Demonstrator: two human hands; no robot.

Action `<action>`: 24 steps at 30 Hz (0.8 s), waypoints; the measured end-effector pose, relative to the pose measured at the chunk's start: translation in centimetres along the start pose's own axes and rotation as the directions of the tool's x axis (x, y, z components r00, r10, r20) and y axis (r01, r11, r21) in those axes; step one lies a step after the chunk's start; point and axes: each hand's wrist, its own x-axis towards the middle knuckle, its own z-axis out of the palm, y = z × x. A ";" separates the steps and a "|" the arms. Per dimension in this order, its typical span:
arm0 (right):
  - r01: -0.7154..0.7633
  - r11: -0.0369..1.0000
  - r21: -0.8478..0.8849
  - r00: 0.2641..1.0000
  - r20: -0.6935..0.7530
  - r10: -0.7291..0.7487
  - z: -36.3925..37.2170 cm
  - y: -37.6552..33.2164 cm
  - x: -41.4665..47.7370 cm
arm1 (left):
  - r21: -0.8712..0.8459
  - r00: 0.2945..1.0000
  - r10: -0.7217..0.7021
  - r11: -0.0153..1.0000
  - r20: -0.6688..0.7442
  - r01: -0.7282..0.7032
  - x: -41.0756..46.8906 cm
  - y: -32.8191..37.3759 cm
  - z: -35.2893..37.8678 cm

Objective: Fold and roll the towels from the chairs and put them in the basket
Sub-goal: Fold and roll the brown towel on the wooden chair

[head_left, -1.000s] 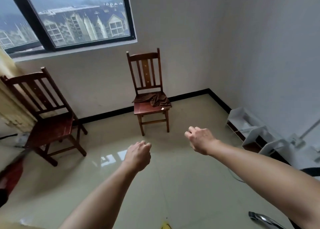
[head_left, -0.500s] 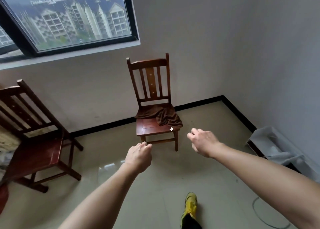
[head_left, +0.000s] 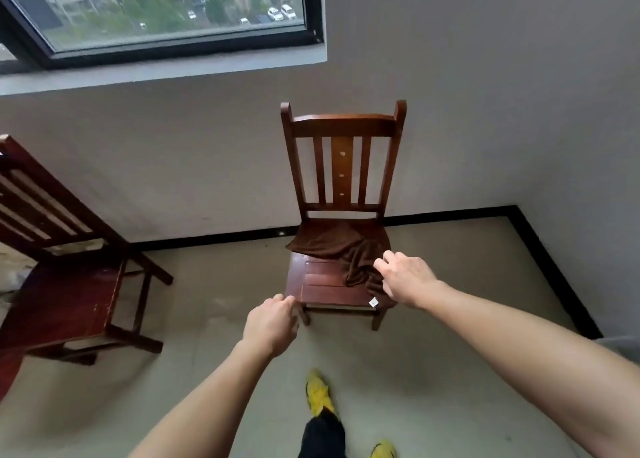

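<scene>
Head view looked down at a brown wooden chair that stood with its back to the wall, under a window. A dark brown towel lay crumpled on the seat. It covered the back of the seat and ran down the right side. The front left part of the seat was bare wood. A small white tag showed at the front right corner, and it looked like part of the towel

The right hand was over the right edge of the towel, with its fingers bent down to the cloth. I could not tell if it had hold of the towel. I think it was there because that edge was the nearest bit to grab. The left hand hung just by the front left corner of the seat, apart from the towel. Its fingers were loosely curled and it held nothing. I think it was ready to take the other side, so the towel could be pulled flat for folding

A second chair stood well off to the left. Yellow shoes were on the floor near the first chair. No basket showed anywhere, so I could not tell what was in it. This towel was not folded or rolled yet
</scene>
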 end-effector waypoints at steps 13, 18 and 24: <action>-0.230 0.964 0.131 0.940 0.288 0.185 8.4 5.2 20.3 | -0.167 0.950 -0.022 0.983 0.313 0.078 24.5 -4.1 4.4; -0.335 0.921 0.201 0.900 0.358 0.249 14.1 7.4 26.1 | -0.429 0.880 -0.186 0.817 0.438 0.386 32.3 -2.9 9.4; -0.394 0.864 0.314 0.893 0.354 0.278 23.1 9.2 32.9 | -0.538 0.797 -0.279 0.614 0.536 0.577 39.8 -0.6 18.3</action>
